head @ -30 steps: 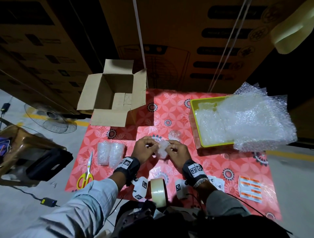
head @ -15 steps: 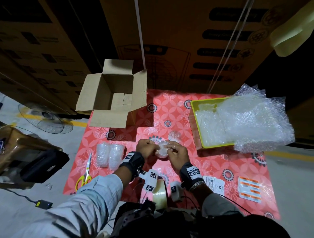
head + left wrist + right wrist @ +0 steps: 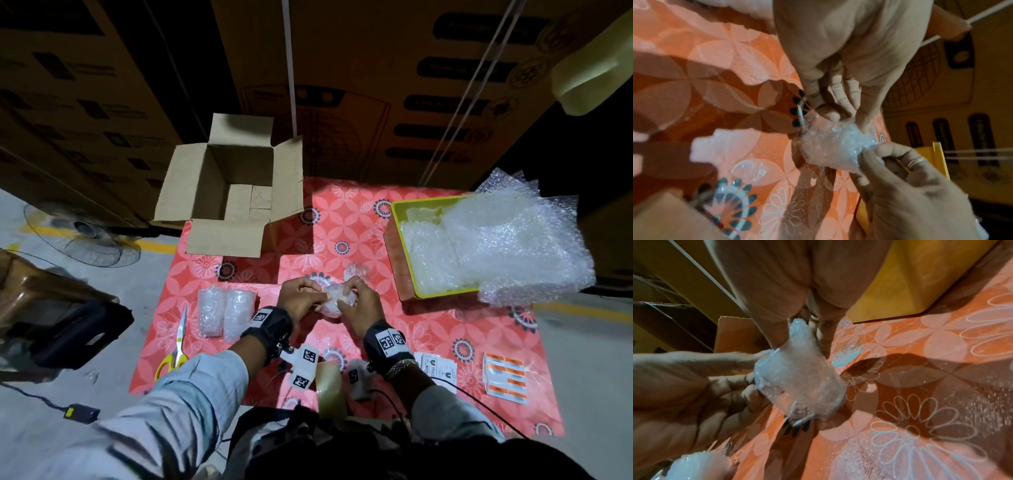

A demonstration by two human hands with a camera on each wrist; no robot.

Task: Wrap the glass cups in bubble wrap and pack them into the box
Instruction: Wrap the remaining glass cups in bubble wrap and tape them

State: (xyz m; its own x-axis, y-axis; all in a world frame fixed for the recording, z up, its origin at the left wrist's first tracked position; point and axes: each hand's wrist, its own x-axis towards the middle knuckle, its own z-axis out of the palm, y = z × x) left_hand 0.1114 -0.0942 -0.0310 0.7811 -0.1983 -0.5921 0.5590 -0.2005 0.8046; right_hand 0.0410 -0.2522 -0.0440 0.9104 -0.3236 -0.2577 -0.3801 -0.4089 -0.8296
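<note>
Both my hands are on one bubble-wrapped cup (image 3: 334, 301), held between them just above the red flowered tablecloth (image 3: 421, 329). My left hand (image 3: 299, 298) has its fingers curled against the cup's left end, index finger lying along the wrap. My right hand (image 3: 358, 306) pinches the wrap at the right end between thumb and fingertips (image 3: 882, 150). In the right wrist view the cup (image 3: 799, 378) lies tilted, with a twisted tail of wrap sticking up between my right thumb and fingers. I can't tell whether it touches the cloth.

Just past my right hand, on the cloth: a loose clear bit of wrap (image 3: 356, 270); can't tell if there is a cup in it.

Left of my left hand, near it: two wrapped cups (image 3: 224, 313), side by side and touching. Farther left of those: yellow-handled scissors (image 3: 176, 346).

Ahead and left of my left hand: the open cardboard box (image 3: 233, 192), flaps spread; can't tell what, if anything, is in it.

Right and ahead of my right hand: yellow tray (image 3: 397, 219) with a pile of bubble wrap (image 3: 496, 246) spilling over its far and right edges.

Behind my wrists, near my body: a roll of clear tape (image 3: 330, 390), standing on edge. Right of that: fragile stickers (image 3: 436, 368), then orange label sheets (image 3: 505, 380) farther right.
</note>
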